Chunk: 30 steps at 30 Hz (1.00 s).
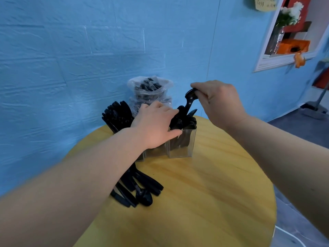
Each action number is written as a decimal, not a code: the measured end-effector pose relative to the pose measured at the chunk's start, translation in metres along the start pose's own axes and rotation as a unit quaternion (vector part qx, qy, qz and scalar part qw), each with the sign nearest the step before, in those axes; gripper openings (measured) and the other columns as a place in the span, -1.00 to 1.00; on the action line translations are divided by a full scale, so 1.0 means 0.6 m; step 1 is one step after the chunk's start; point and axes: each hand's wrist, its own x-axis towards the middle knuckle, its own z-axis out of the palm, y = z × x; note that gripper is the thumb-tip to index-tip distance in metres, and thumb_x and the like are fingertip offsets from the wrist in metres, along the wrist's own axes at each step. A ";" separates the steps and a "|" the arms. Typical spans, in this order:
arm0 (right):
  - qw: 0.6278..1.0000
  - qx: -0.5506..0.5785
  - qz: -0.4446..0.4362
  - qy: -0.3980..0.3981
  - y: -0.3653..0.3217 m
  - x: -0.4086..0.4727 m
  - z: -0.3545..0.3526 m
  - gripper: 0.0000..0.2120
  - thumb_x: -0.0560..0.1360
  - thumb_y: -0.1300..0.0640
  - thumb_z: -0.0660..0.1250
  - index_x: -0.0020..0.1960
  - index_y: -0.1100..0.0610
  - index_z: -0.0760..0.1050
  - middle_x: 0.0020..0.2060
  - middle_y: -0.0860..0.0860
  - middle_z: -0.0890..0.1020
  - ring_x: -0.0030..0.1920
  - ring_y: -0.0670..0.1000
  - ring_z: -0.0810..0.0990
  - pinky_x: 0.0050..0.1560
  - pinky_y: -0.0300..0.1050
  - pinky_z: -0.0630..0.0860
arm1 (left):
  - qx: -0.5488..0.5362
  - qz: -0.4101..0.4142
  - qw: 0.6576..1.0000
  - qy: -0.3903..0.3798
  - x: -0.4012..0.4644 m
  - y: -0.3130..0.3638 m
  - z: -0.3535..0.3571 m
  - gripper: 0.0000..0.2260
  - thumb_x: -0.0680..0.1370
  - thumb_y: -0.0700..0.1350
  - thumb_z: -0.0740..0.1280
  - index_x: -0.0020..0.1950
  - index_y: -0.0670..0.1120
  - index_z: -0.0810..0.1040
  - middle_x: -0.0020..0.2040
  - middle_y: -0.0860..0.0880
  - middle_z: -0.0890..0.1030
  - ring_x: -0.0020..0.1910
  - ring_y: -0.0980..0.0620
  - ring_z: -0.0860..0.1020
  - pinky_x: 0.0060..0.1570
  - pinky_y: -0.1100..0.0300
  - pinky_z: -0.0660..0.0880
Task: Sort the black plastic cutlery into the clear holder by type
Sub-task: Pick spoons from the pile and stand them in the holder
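Note:
The clear holder (180, 148) stands on the round yellow table (204, 184), with black cutlery upright in its compartments. My left hand (154, 125) rests on top of the holder's middle, thumb against the right compartment's rim, fingers touching the cutlery there. My right hand (218, 101) pinches the top end of one black cutlery piece (189, 100), held steeply over the right compartment; its type is unclear. A loose pile of black cutlery (140, 188) lies on the table under my left forearm. Black pieces (117, 113) fan out of the left compartment.
A clear plastic bag (150, 91) with more black cutlery sits behind the holder against the blue wall. The table's right edge drops to a grey floor. A white-framed opening (284, 57) with flowers and an orange box is at the upper right.

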 end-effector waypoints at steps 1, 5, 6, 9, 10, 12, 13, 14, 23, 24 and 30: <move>1.000 0.005 0.005 0.002 -0.001 -0.002 0.008 -0.73 0.53 0.20 0.14 -0.03 0.28 0.60 -0.27 0.21 0.63 -0.21 0.27 0.57 -0.23 0.13 0.52 | -0.004 0.002 1.000 0.009 -0.001 0.000 0.003 -0.46 0.55 0.29 0.12 0.47 0.08 0.26 0.40 0.09 0.41 0.38 -0.04 0.28 0.28 -0.06 0.26; 0.999 0.011 0.011 -0.036 -0.004 0.001 0.029 -0.72 0.56 0.24 0.11 0.07 0.27 0.58 -0.18 0.21 0.61 -0.14 0.26 0.55 -0.16 0.14 0.50 | -0.029 -0.005 0.998 0.050 -0.005 -0.002 0.011 -0.50 0.56 0.22 0.18 0.45 0.06 0.32 0.36 0.07 0.45 0.36 -0.02 0.31 0.29 -0.04 0.27; 0.998 0.007 0.014 -0.063 -0.004 -0.001 0.034 -0.72 0.58 0.25 0.11 0.12 0.26 0.57 -0.13 0.21 0.61 -0.09 0.26 0.54 -0.10 0.14 0.48 | -0.036 -0.010 0.998 0.060 -0.004 -0.003 0.013 -0.51 0.55 0.21 0.21 0.43 0.06 0.33 0.34 0.06 0.46 0.34 -0.02 0.32 0.28 -0.03 0.28; 0.987 0.000 0.019 -0.159 0.002 -0.015 0.047 -0.70 0.61 0.19 0.05 0.08 0.25 0.54 -0.11 0.18 0.59 -0.02 0.21 0.47 0.04 0.05 0.36 | -0.044 -0.021 0.996 0.074 -0.003 -0.003 0.018 -0.53 0.54 0.18 0.27 0.40 0.06 0.36 0.30 0.06 0.48 0.32 -0.02 0.33 0.25 -0.01 0.29; 0.984 -0.004 0.009 -0.180 0.001 -0.023 0.049 -0.66 0.59 0.14 0.00 -0.04 0.24 0.52 -0.16 0.15 0.58 -0.06 0.19 0.45 0.06 -0.01 0.33 | -0.042 -0.021 0.996 0.076 -0.003 -0.003 0.020 -0.53 0.53 0.17 0.28 0.40 0.06 0.36 0.30 0.07 0.48 0.31 -0.02 0.33 0.25 -0.01 0.30; 0.981 -0.007 -0.003 -0.195 0.003 -0.037 0.054 -0.62 0.53 0.04 -0.11 -0.18 0.17 0.43 -0.17 0.11 0.58 -0.08 0.16 0.47 0.12 -0.09 0.30 | -0.038 -0.021 0.996 0.077 -0.003 -0.002 0.024 -0.53 0.53 0.18 0.28 0.40 0.06 0.35 0.31 0.07 0.46 0.32 -0.02 0.32 0.25 -0.01 0.29; 0.980 -0.005 0.011 -0.197 0.005 -0.041 0.054 -0.61 0.51 0.02 -0.13 -0.13 0.15 0.44 -0.10 0.10 0.59 -0.03 0.17 0.47 0.14 -0.12 0.28 | -0.038 -0.023 0.996 0.077 -0.003 -0.002 0.025 -0.53 0.53 0.18 0.28 0.39 0.06 0.35 0.32 0.07 0.46 0.32 -0.02 0.32 0.25 -0.01 0.29; 0.980 -0.002 0.037 -0.195 0.005 -0.043 0.053 -0.60 0.52 0.03 -0.10 -0.01 0.14 0.48 0.01 0.10 0.59 0.07 0.17 0.45 0.16 -0.12 0.27 | -0.038 -0.025 0.996 0.079 -0.003 -0.002 0.025 -0.53 0.53 0.18 0.27 0.39 0.05 0.36 0.32 0.07 0.46 0.32 -0.02 0.31 0.25 0.00 0.29; 0.959 0.004 0.015 -0.283 -0.010 -0.048 0.042 -0.59 0.55 0.01 -0.09 0.30 0.05 0.33 0.22 -0.05 0.46 0.32 0.17 0.33 0.37 0.11 0.26 | -0.013 -0.017 0.997 0.075 -0.016 0.009 0.023 -0.46 0.54 0.19 0.23 0.47 0.02 0.27 0.39 0.09 0.38 0.35 -0.03 0.27 0.26 -0.02 0.28; 0.953 -0.006 0.007 -0.302 -0.008 -0.052 0.046 -0.57 0.51 -0.04 -0.16 0.27 0.02 0.31 0.16 -0.09 0.44 0.31 0.20 0.35 0.35 0.18 0.28 | -0.010 -0.016 0.997 0.073 -0.017 0.010 0.021 -0.47 0.54 0.18 0.23 0.47 0.02 0.28 0.39 0.09 0.38 0.35 -0.03 0.27 0.25 -0.03 0.29; 0.976 0.031 0.066 -0.204 -0.032 -0.077 0.018 -0.50 0.56 0.08 0.03 0.50 0.11 0.20 0.49 0.03 0.23 0.49 0.09 0.14 0.46 0.00 0.13 | -0.014 -0.006 0.996 0.087 -0.044 0.012 0.011 -0.48 0.55 0.12 0.26 0.47 0.00 0.30 0.41 0.06 0.38 0.35 -0.04 0.28 0.26 -0.01 0.29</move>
